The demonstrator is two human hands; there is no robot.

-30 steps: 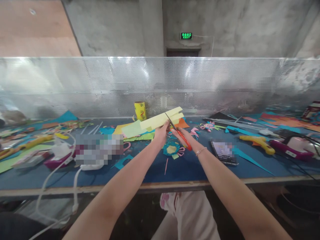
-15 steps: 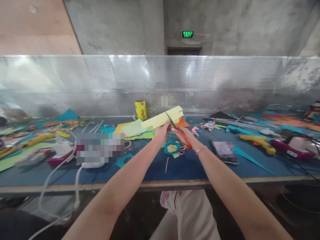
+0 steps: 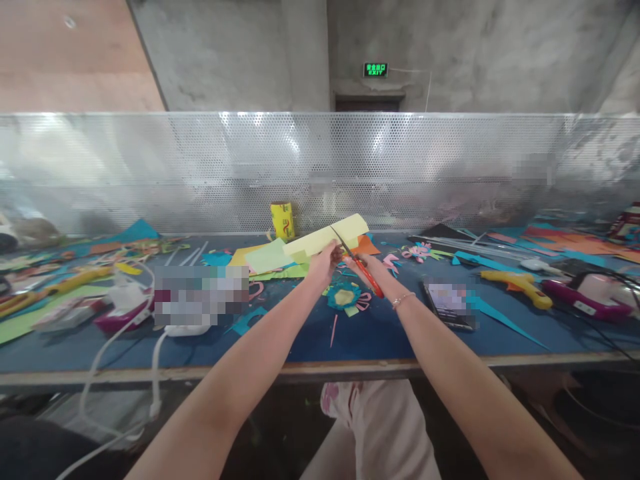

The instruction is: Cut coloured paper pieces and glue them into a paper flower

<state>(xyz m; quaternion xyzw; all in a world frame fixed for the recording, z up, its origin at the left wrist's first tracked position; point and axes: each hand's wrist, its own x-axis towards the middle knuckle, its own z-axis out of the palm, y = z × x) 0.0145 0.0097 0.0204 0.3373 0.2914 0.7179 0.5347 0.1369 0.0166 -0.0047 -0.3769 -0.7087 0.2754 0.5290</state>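
My left hand (image 3: 325,261) is closed on the lower edge of a pale yellow sheet of paper (image 3: 320,240), held raised and slanting up to the right above the table. My right hand (image 3: 367,268) is wrapped round the red handles of a pair of scissors (image 3: 371,280). The dark blades point up and left across the paper, near my left fingers; whether they are fully closed I cannot tell. Just below my hands lies a blue paper flower (image 3: 344,295) with a pale yellow centre. Pink paper loops (image 3: 365,301) lie at its right.
A yellow roll (image 3: 283,220) stands against the perforated metal screen (image 3: 225,167). To the right lie a phone (image 3: 449,305), a yellow glue gun (image 3: 520,285) and a purple power strip (image 3: 585,299). Coloured paper scraps cover both sides. White cables (image 3: 155,373) hang over the front edge at left.
The paper has tilted slightly, and the cut strips seen at its right end are less visible. The scissor blades have shifted a little against it. Both arms stay almost in place.
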